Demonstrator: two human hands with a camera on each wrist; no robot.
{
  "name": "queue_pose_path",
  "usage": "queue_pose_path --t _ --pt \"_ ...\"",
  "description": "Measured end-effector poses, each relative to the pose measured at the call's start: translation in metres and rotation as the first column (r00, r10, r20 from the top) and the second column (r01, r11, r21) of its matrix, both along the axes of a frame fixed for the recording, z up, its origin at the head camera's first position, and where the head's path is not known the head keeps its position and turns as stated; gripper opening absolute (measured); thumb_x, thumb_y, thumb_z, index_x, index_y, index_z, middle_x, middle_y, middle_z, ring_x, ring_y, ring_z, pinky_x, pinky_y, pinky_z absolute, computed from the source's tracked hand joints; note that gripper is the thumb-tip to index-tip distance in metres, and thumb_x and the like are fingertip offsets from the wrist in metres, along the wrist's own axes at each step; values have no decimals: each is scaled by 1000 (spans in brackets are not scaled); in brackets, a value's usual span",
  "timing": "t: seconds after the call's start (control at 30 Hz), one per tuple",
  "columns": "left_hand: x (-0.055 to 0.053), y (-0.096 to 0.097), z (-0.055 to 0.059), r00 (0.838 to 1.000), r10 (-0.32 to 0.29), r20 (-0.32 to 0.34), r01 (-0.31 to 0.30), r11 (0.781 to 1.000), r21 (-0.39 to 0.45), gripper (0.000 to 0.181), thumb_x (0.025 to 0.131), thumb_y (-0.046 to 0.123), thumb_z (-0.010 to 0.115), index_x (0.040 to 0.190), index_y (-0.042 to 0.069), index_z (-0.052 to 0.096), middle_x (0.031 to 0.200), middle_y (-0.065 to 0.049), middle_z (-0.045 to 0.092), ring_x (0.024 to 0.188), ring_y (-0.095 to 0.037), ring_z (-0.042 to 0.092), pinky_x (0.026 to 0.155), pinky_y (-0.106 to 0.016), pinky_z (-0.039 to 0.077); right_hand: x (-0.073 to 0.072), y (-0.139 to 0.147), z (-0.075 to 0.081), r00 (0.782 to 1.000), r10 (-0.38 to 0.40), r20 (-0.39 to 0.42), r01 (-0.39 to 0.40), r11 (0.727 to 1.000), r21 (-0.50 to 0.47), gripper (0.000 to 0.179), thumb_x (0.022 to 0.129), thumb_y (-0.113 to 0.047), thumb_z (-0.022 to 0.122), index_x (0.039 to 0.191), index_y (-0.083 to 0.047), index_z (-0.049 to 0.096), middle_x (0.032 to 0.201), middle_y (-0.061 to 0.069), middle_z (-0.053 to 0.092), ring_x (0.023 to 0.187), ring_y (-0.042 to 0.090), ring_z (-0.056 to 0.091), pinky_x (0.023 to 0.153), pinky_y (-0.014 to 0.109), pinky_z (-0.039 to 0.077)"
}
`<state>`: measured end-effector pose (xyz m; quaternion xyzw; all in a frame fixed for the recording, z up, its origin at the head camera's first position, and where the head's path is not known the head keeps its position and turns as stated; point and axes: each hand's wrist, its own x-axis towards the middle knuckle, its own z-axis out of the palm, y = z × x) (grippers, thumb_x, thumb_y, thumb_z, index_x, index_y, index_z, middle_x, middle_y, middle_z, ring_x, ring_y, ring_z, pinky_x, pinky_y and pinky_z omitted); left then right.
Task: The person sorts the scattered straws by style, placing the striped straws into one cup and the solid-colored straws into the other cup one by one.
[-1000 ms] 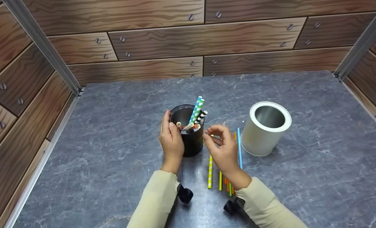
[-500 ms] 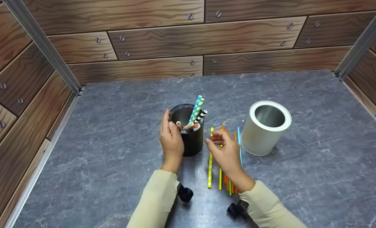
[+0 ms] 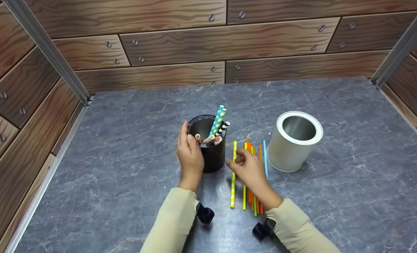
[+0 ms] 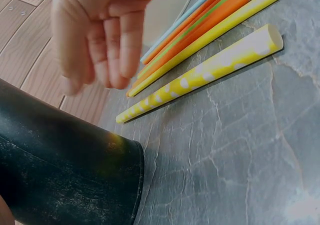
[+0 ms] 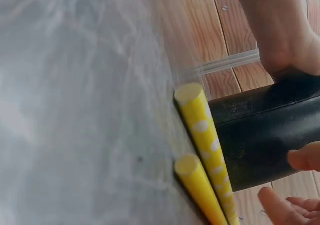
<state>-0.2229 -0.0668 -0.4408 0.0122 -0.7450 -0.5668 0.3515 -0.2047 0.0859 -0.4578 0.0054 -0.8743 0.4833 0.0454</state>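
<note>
**Black can (image 3: 213,160) held by left hand (image 3: 190,158), thumb and fingers of right hand (image 3: 249,171) apart**

Nearest, a pale left sleeve (image 3: 173,218) and right sleeve (image 3: 299,225) are seen, a black device (image 3: 205,215) being worn at each wrist. Ahead of them, loose straws are laid side by side on the grey tabletop (image 3: 124,158): a white-dotted yellow straw (image 3: 233,189) just beside the can, then a plain yellow straw (image 3: 244,196), orange straws (image 4: 215,22) and, on the right, a blue straw (image 3: 265,158). Some straws are partly covered by the right hand; its grip is unclosed and nothing is held, though whether the dotted straw is touched cannot be told. The can, upright, is clasped at its left side by the left grip. Patterned straws (image 3: 218,123) are leaned inside it. To the right, a white tin (image 3: 287,154) is stood upright. Farthest, wood-patterned panels (image 3: 194,45) are seen.
</note>
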Motion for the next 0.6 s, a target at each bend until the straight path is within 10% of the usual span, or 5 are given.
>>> queue_pose_path --t 0.6 --pt "-2 1 -2 998 9 -55 -8 1000 19 41 94 5 36 133 -2 46 132 -18 52 124 -26 46 102 -39 37 -11 1 -13 999 36 20 -40 978 204 45 69 -18 76 104 6 60 73 6 59 65 18 53 63 35 47"
